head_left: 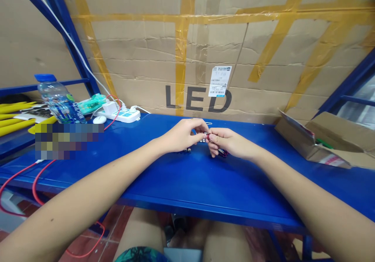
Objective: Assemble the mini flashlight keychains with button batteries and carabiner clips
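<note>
My left hand [185, 134] and my right hand [227, 141] meet over the middle of the blue metal table [193, 184]. Both are closed in a pinch around a small red and silver metal part [207, 136] held between their fingertips. Further small dark and red pieces [223, 152] show under my right hand, partly hidden by the fingers. A few tiny metal bits [187, 150] lie on the table below my left hand. What exactly the part is I cannot make out.
A water bottle [58, 102] with a blue cap, a white power strip [120, 114] with a red cable, and yellow items [14, 117] sit at the left. An open cardboard box [325, 143] stands at the right. A taped cardboard wall marked LED backs the table.
</note>
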Action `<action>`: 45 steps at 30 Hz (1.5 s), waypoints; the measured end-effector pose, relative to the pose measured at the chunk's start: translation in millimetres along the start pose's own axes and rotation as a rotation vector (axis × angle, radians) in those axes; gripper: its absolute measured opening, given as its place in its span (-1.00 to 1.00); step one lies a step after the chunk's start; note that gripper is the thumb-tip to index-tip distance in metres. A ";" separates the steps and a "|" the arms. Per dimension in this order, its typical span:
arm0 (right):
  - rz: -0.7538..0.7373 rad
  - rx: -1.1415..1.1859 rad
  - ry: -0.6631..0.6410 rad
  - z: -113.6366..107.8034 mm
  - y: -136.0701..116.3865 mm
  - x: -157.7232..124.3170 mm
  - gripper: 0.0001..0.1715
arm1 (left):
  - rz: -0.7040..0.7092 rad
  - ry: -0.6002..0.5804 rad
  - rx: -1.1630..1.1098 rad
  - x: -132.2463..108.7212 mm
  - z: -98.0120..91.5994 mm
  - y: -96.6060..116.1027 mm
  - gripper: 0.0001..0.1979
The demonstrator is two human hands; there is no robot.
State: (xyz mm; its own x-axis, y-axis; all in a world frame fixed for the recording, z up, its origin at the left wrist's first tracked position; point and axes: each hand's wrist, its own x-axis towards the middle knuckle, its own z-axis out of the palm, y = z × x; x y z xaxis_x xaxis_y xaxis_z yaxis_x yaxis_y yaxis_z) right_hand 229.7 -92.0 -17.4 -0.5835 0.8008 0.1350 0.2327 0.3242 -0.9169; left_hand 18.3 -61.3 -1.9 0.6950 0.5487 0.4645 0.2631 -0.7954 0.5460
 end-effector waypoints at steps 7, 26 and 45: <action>-0.046 -0.330 0.205 3.2 0.9 0.6 -0.71 | -0.021 0.166 -0.030 1.0 0.2 -6.4 -0.96; -0.240 -0.733 0.283 9.8 1.3 -0.3 -0.65 | -0.051 0.113 -0.185 -0.9 7.9 -7.5 -0.96; -0.044 -0.913 0.403 22.8 -3.5 3.5 -0.65 | 0.048 0.053 0.245 -1.6 20.2 1.2 -0.93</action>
State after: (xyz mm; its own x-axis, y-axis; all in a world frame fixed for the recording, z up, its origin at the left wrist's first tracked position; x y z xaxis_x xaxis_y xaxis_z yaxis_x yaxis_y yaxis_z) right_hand 209.2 -101.9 -22.3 -0.3382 0.8349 0.4342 0.8245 0.4853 -0.2910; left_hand 31.0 -68.3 -16.1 0.6762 0.5166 0.5253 0.3897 -0.8559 0.3401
